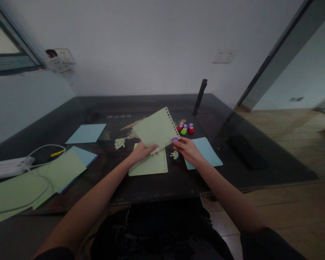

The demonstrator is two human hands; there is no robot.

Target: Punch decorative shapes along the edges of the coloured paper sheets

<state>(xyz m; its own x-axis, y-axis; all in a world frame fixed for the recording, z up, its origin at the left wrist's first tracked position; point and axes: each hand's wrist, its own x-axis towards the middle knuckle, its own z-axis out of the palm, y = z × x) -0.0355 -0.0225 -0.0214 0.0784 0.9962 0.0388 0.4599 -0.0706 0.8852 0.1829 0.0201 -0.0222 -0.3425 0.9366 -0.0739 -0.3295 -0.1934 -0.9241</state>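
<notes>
My left hand (pixel 143 151) grips the lower left corner of a pale green paper sheet (pixel 154 128), held tilted above the table. Punched holes run along the sheet's right edge. In my right hand (pixel 188 147) is a small purple craft punch (pixel 174 139), closed in the fingers at the low end of that holed edge. Under the raised sheet lies a stack of pale green paper (pixel 148 164), also with holes down its right side. Several red, green and purple punches (pixel 184 129) stand together behind my right hand. Small paper cutouts (pixel 174 155) lie just below the punch.
Another pile of cutouts (pixel 120 143) lies to the left. Blue sheets (pixel 87 133) are at the left and a blue stack (pixel 206 153) at the right. A white power strip (pixel 9 168) with a cable, green sheets (pixel 18 191), a black upright post (pixel 200 96) and a dark flat object (pixel 247 151) are also around.
</notes>
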